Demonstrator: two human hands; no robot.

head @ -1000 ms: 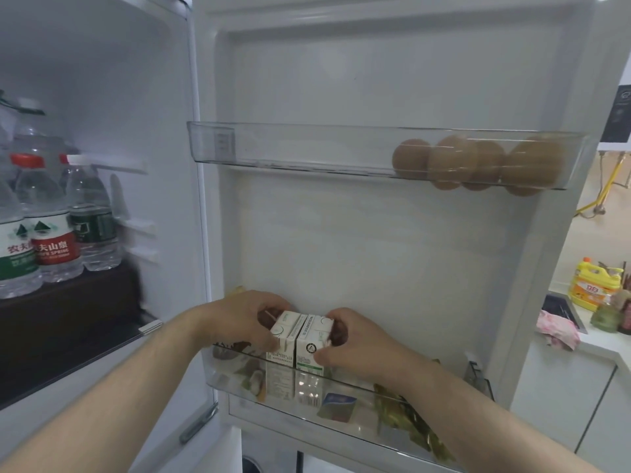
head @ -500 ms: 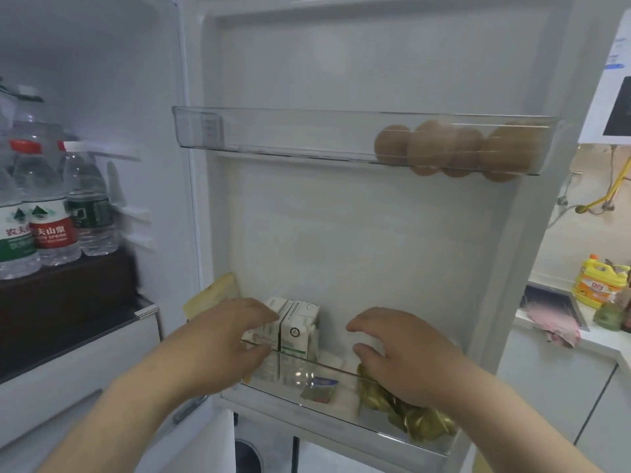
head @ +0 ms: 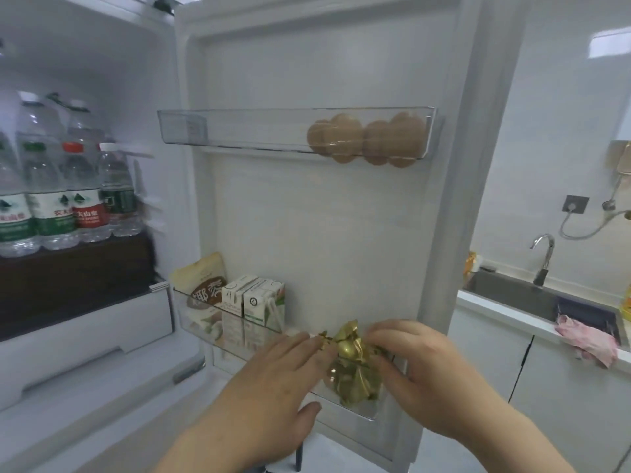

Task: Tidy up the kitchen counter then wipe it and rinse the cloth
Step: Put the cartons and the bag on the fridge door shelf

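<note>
fridge door (head: 324,233): swung open, fills centre of frame, inner face toward camera
fridge compartment (head: 85,80): left of frame, water bottles (head: 51,199) standing in a group on a dark shelf
counter (head: 505,310): white, right edge of frame, sink (head: 512,291) set in it, faucet (head: 543,257) behind the sink
upper door bin (head: 239,131): clear, mid-height on the door, brown eggs (head: 368,138) bunched at its right end
lower door bin (head: 211,322): clear, lower centre; holds, left to right, a pouch, two cartons, the foil bundle
left hand (head: 273,387): lower centre, fingers extended and together, tips touching left side of the bundle, thumb spread below and off it
right hand (head: 420,377): lower right of centre, fingers curled over the bundle's top right, thumb against its right side, gripping it
pouch (head: 205,288): leaning at left end of the lower bin, touching the cartons
cartons (head: 252,302): two, upright, side by side, apart from both hands
pink cloth (head: 587,339): crumpled, draped over the counter's front edge by the sink
gold foil bundle (head: 355,367): right end of the lower bin, between the two hands, top sticking above the rim
</note>
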